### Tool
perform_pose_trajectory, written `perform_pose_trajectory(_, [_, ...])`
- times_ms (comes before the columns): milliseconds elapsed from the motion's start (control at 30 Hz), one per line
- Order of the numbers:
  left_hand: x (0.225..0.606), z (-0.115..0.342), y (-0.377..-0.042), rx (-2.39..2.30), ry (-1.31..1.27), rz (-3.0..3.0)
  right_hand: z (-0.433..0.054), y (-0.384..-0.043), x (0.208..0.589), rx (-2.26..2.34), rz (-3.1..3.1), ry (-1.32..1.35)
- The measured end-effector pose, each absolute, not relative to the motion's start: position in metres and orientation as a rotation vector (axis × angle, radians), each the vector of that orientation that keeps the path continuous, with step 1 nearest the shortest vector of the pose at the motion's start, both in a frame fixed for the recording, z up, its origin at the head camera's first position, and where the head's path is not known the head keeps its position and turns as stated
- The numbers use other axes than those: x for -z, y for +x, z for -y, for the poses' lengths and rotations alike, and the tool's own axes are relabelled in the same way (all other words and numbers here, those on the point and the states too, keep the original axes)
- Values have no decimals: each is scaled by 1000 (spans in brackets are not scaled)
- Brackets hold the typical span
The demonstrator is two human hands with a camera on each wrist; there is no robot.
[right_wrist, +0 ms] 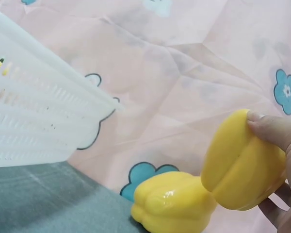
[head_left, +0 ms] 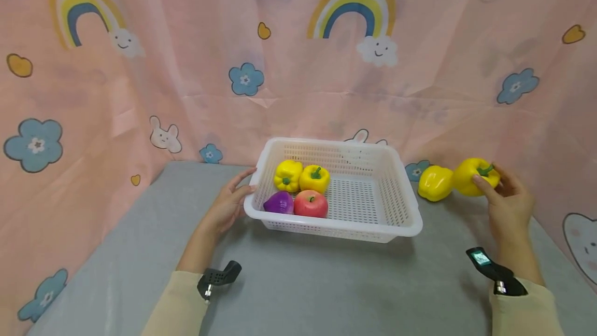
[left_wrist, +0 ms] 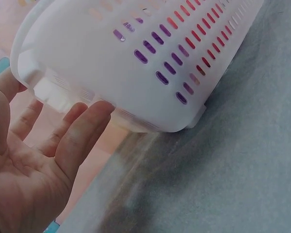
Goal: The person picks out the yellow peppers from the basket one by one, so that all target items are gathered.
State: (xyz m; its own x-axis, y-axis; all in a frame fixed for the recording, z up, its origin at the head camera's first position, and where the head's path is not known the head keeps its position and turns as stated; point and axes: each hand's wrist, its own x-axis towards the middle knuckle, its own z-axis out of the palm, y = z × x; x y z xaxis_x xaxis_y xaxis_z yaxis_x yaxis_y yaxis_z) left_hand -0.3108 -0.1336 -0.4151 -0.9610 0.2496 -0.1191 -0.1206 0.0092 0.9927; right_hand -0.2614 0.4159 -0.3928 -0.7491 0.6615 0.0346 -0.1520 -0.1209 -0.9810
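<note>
A white plastic basket (head_left: 326, 227) sits on the grey table. In its left part are two yellow bell peppers (head_left: 287, 176) (head_left: 314, 179), a purple onion (head_left: 279, 203) and a red apple (head_left: 311, 204). My left hand (head_left: 229, 202) holds the basket's left end, with thumb at the rim and fingers against the outer wall (left_wrist: 72, 53). To the right of the basket, my right hand (head_left: 510, 204) grips another yellow bell pepper (right_wrist: 240, 165) between thumb and fingers, its stem toward the palm. Just left of that pepper, a further yellow bell pepper (head_left: 436, 183) lies on the table.
A pink curtain (head_left: 289, 113) with rainbows, flowers and bunnies hangs behind the table. Grey cloth (head_left: 303, 284) covers the tabletop. Each wrist wears a dark strap-on device (head_left: 496, 273).
</note>
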Motion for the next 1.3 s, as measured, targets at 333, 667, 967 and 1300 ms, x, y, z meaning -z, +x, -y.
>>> perform_pose_trajectory(333, [414,134,-309,-2042,125,-2029,-426,-264,409,-1843,1723,-692])
perform_pose_trajectory(667, [414,134,-310,-2048,138,-2018,-432,-265,426,-1809,1785,-801])
perform_pose_trajectory(967, [413,133,-309,-2040,137,-2028,-432,-271,441,-1750,1861,-855])
perform_pose_trajectory(1300, [417,134,-312,-2043,113,-2031,-432,-270,448,-1836,1761,-820])
